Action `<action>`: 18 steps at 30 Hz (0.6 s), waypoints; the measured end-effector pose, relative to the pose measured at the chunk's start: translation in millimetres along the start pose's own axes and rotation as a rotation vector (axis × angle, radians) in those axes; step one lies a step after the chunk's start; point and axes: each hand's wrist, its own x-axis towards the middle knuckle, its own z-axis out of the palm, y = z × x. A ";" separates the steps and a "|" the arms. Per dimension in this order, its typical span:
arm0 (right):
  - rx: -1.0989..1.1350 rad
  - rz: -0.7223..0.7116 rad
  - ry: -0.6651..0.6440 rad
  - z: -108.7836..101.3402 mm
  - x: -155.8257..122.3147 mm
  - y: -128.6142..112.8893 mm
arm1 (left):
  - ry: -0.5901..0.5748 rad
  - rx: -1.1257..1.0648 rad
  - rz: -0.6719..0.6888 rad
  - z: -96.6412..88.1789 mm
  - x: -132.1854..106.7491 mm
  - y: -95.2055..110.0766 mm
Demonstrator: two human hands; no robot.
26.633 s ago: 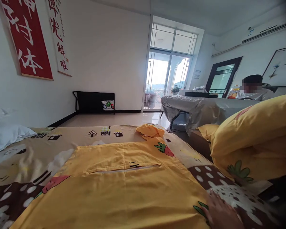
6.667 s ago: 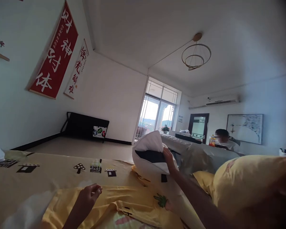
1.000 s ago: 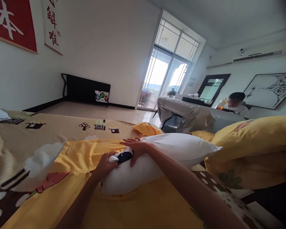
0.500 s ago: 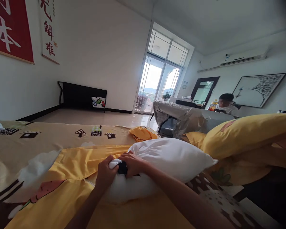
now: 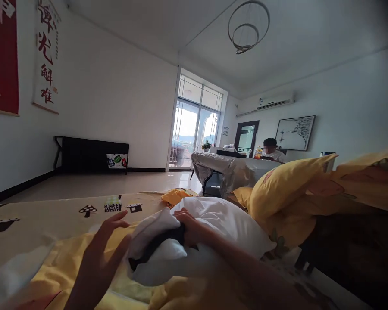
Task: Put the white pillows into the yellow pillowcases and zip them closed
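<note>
Half a second on, the left hand (image 5: 100, 249) has let go and spreads open beside the plump white fabric pillow (image 5: 213, 232), while the right hand (image 5: 189, 228) keeps pinching its bunched near end above the yellow cotton pillowcase (image 5: 61, 271), so stuffing seems underway.

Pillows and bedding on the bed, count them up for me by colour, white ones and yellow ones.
White: 1, the white pillow under both hands.
Yellow: 3, the yellow pillow on the right, the yellow pillowcase spread under the hands, and a crumpled yellow cloth farther back.
Total: 4
</note>
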 end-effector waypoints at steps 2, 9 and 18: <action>0.004 0.066 0.060 -29.8 7.4 3.0 | -0.063 0.117 -0.122 2.0 6.3 -13.1; -0.024 0.265 0.232 -101.4 12.8 7.5 | -0.876 0.525 -0.003 116.0 -54.0 -14.1; 0.118 0.270 0.332 -121.0 4.6 30.0 | -1.067 0.520 -0.001 137.7 -70.5 -29.5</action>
